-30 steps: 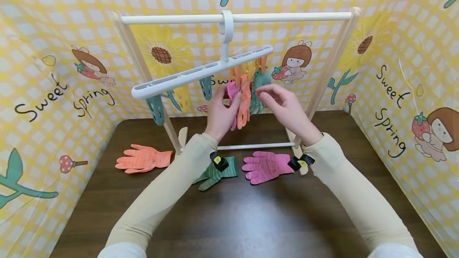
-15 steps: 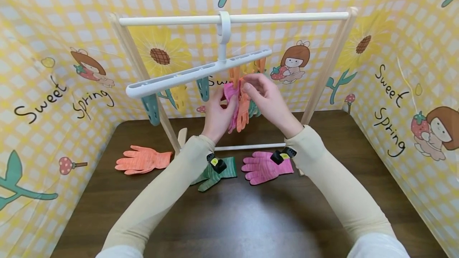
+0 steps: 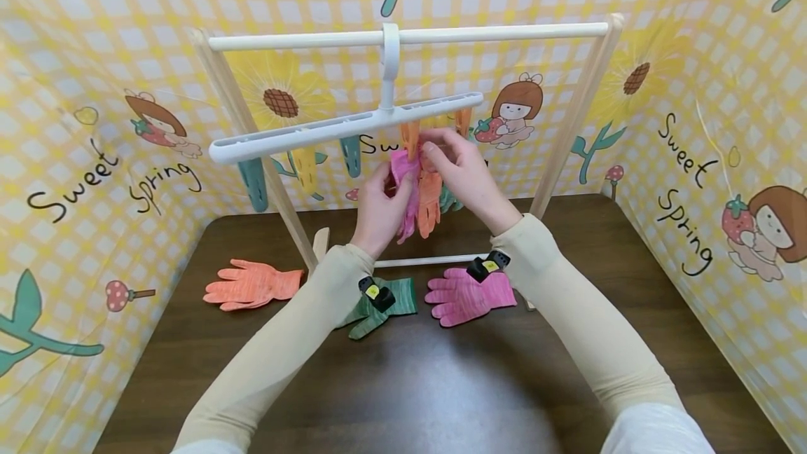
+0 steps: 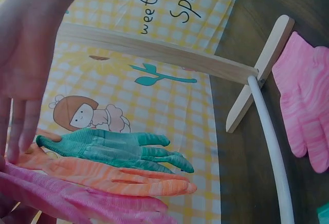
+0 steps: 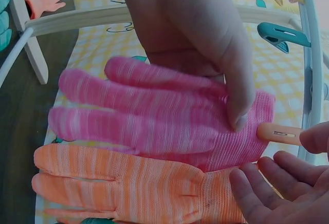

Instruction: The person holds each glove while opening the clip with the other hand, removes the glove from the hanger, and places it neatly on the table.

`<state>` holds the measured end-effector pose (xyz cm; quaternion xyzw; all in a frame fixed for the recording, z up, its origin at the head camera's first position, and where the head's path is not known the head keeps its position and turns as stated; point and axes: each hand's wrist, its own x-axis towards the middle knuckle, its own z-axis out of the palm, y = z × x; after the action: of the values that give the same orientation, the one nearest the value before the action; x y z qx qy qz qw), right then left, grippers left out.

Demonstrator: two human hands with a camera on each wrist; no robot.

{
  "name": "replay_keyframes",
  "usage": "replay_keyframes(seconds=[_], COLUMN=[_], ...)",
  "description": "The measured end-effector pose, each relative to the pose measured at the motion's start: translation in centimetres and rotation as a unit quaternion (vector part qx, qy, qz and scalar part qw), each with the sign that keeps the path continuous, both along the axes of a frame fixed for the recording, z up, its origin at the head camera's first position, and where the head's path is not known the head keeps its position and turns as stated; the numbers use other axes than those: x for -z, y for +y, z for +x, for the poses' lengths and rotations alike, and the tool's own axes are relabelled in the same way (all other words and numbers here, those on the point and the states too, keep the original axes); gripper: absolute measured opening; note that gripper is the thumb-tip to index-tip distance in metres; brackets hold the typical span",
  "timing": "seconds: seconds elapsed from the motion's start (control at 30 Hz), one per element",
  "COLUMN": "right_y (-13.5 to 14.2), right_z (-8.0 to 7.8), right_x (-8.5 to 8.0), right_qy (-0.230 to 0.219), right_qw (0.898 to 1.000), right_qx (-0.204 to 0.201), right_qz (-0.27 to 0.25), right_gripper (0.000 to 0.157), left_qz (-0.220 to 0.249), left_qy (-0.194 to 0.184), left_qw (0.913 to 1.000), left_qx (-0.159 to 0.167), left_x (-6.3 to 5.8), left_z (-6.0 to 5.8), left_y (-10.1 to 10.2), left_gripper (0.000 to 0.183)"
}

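In the head view my left hand (image 3: 381,210) pinches the cuff end of a hanging pink striped glove (image 5: 159,116), thumb on the near side. An orange clothespin (image 5: 277,133) bites that cuff from above. My right hand (image 3: 463,175) is beside it, its thumb right at the clothespin's end and its other fingers loosely extended by the cuff of a hanging orange glove (image 5: 123,183). Behind the orange one hangs a teal glove (image 4: 113,149). All of these are under a white clip hanger (image 3: 340,123), tilted lower on the left.
The hanger hooks over the white rail (image 3: 504,35) of a wooden stand. Teal (image 3: 253,184) and yellow (image 3: 305,170) clothespins hang at its left. On the dark table (image 3: 403,384) lie an orange glove (image 3: 252,284), a green glove (image 3: 378,314) and a pink glove (image 3: 466,296).
My right hand has moved left from the teal glove to the pink glove's clothespin. The left hand keeps its hold on the pink glove, and the hanger has swung slightly.
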<state>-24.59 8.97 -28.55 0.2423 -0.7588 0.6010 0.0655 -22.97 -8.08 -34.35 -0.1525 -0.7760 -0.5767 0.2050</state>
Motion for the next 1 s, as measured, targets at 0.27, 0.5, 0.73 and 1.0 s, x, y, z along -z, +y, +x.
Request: replay_keyframes(seconds=[0.27, 0.5, 0.73, 1.0], right_y=[0.0, 0.1, -0.2, -1.0], right_z=[-0.3, -0.2, -0.2, -0.3], right_x=[0.0, -0.2, -0.1, -0.3], right_qy=[0.005, 0.005, -0.007, -0.047], right_qw=[1.000, 0.999, 0.999, 0.999], right_qx=[0.009, 0.018, 0.029, 0.018], right_qz=[0.018, 0.036, 0.043, 0.016], right_gripper=[0.038, 0.040, 0.041, 0.045], left_qz=[0.008, 0.019, 0.035, 0.053], left_qy=[-0.001, -0.002, -0.015, -0.023], left_qw=[0.9999, 0.9996, 0.9989, 0.9967], left_qx=[0.009, 0.021, 0.028, 0.056], left_x=[-0.2, -0.3, -0.5, -0.5], left_z=[0.5, 0.8, 1.3, 1.5], left_y=[-0.3, -0.6, -0.9, -0.9], left_gripper=[0.020, 0.019, 0.017, 0.019])
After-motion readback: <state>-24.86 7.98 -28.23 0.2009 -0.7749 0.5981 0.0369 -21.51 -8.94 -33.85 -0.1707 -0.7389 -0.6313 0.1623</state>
